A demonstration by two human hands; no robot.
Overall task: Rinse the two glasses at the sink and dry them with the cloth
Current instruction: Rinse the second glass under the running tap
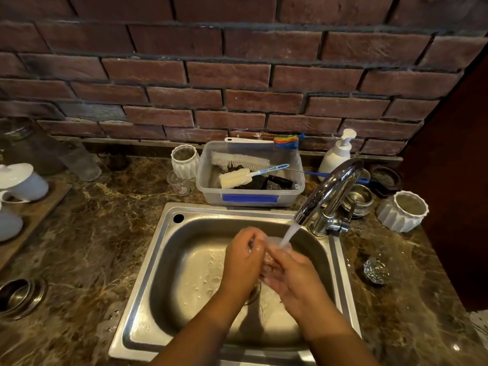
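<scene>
A single wide-angle head view looks steeply down and forward, close above the sink (148, 262), taking in the surface (87, 233) and brick wall (237, 75).

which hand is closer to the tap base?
Right. The right hand sits just front-left of the tap base; the left hand is farther left, over the middle of the basin. Both hold the glass.

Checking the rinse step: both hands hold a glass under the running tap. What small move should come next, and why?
Probably turn the glass in the stream: the left hand and right hand hold it over the sink, and water from the faucet lands on one spot only.
</scene>
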